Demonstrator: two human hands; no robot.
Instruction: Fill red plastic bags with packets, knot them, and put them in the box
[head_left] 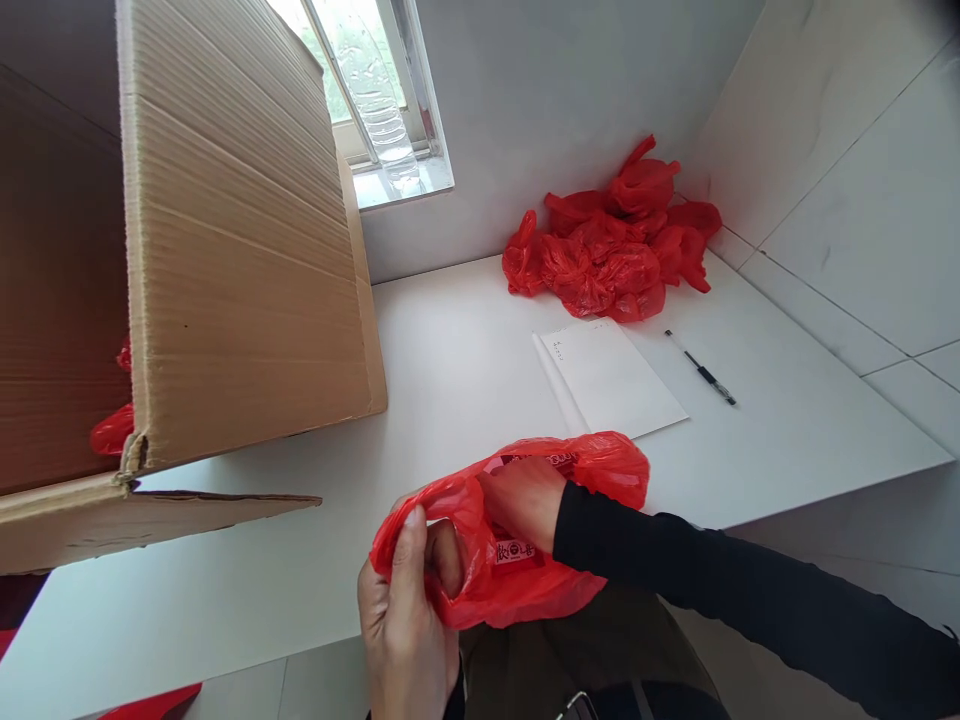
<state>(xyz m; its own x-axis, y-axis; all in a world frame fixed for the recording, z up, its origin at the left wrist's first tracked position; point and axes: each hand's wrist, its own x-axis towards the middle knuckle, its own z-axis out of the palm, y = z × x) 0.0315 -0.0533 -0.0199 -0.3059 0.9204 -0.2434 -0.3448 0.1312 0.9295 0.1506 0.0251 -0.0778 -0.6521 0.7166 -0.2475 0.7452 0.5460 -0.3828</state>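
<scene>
A red plastic bag [517, 605] is held at the near edge of the table, its mouth facing up toward me. My left hand [405, 610] pinches the bag's left rim between thumb and curled fingers. Inside the bag is my right hand [525, 495], reaching in up to the wrist; its fingers are hidden. Around it in the bag show dark red items with white printing [514, 551], mostly covered, so I cannot tell their kind.
A large cardboard box [247, 240] lies open on the left, red plastic [112, 430] inside. Crumpled red bags [607, 260] are heaped against the back wall. Before them lie white paper [615, 375] and a black pen [703, 370]. A clear plastic bottle [379, 110] stands at the window.
</scene>
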